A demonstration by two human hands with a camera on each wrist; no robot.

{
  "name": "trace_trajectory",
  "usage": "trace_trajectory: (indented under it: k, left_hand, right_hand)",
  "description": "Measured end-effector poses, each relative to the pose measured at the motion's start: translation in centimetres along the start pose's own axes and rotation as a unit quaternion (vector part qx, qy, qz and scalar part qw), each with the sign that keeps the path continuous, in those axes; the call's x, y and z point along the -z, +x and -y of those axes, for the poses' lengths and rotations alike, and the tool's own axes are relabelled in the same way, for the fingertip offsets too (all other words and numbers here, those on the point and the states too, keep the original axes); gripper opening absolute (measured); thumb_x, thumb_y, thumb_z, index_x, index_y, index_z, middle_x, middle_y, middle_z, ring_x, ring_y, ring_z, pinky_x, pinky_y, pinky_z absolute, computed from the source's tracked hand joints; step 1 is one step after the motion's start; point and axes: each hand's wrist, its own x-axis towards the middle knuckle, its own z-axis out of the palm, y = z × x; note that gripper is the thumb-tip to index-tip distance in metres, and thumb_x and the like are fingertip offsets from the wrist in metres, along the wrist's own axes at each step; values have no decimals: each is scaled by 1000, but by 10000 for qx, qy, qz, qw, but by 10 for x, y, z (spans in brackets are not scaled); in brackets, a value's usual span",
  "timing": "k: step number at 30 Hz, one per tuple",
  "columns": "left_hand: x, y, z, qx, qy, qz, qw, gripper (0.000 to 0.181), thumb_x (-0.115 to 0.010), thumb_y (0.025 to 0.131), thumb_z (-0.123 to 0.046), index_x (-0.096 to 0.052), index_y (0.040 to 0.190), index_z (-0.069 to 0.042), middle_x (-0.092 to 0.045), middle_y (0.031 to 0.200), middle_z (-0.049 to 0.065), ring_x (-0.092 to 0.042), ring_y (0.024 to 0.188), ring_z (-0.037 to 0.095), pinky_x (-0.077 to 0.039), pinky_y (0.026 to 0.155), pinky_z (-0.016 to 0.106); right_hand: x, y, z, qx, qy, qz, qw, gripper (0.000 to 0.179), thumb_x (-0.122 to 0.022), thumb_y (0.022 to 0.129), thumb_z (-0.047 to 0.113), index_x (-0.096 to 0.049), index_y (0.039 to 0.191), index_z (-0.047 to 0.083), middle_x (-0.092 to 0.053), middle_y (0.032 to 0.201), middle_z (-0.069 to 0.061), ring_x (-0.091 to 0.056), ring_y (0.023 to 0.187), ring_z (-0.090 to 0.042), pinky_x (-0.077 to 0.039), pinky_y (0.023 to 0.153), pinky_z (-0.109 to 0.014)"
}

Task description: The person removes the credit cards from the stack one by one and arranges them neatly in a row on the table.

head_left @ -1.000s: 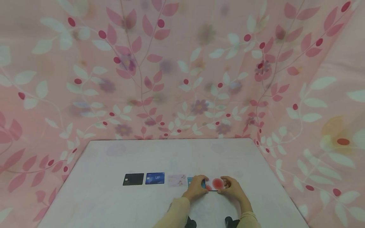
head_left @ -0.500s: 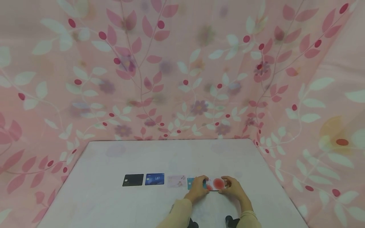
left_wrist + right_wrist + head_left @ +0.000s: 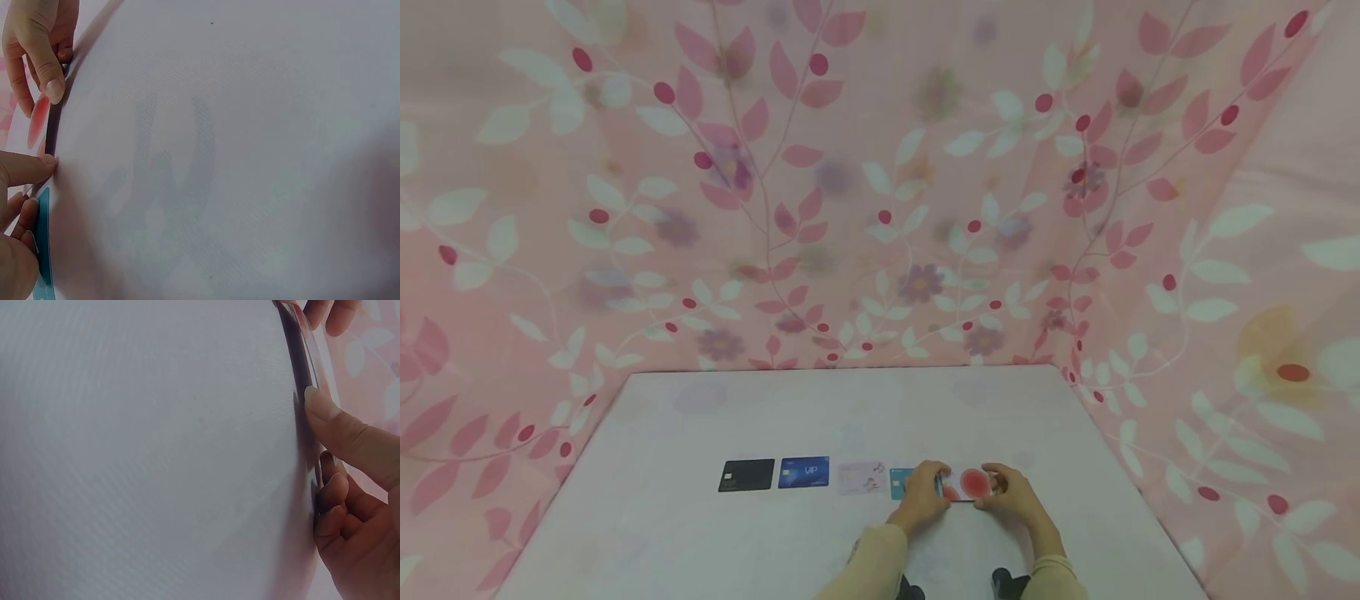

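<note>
In the head view, a white card with red circles (image 3: 973, 483) lies low at the table between my two hands. My left hand (image 3: 922, 496) grips its left end, thumb at the near edge and fingers at the far side. The right hand (image 3: 1013, 497) holds the other end in the same manner. Seen from the right wrist, a dark layer (image 3: 295, 353) runs along the card's near edge, beneath the printed face. A teal card (image 3: 900, 483) lies just left of the held card, partly hidden by my left hand.
A row extends leftward on the white table (image 3: 775, 550): a pale pink card (image 3: 861, 477), a blue VIP card (image 3: 803, 472) and a black card (image 3: 747, 475). Pink floral cloth (image 3: 850, 208) hangs behind the table and at both sides.
My left hand has shifted slightly right, showing a little more of the teal card. The right hand keeps its hold, and the head view has turned very slightly.
</note>
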Motion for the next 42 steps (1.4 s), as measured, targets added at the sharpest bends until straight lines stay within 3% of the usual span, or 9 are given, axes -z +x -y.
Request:
trace_trajectory:
  k: [6,17,25,35,42]
  left_hand:
    - [0,1,0,-87,28,-135,9999,45,-76,62,4,-64,104,-8,-61,107,8,-55,106,27,-35,80,37]
    - [2,4,4,35,-80,245,9997,45,-74,66,4,-62,106,-10,-57,98,4,-48,89,17,-32,77,35]
    - [3,2,3,165,-222,283,9992,44,-74,66,3,-62,107,-9,-50,86,-1,-43,81,14,-32,74,34]
    - [8,-1,5,293,-497,434,9974,43,-75,65,2,-61,105,-8,-47,87,-2,-43,77,11,-39,66,23]
    - [9,-4,5,129,-538,380,9977,42,-75,66,3,-61,105,-4,-48,86,0,-42,77,10,-39,65,22]
  right_hand:
    - [-2,1,-2,14,-37,-28,10000,64,-84,59,4,-59,117,-5,-48,72,-4,-39,63,-13,-32,56,-24]
    - [-3,-1,-4,78,14,44,10000,63,-85,60,5,-58,117,-5,-50,75,-4,-41,65,-12,-34,57,-23]
    - [-1,-2,-4,43,180,98,9998,65,-84,61,3,-57,119,-5,-50,77,-6,-41,65,-12,-35,58,-22]
    - [-1,0,-7,244,270,311,9989,66,-84,61,3,-56,120,-6,-53,80,-6,-43,67,-13,-37,59,-22]
    - [-2,-1,-8,165,201,284,9993,66,-84,60,3,-56,120,-6,-52,78,-5,-42,67,-13,-36,58,-22]
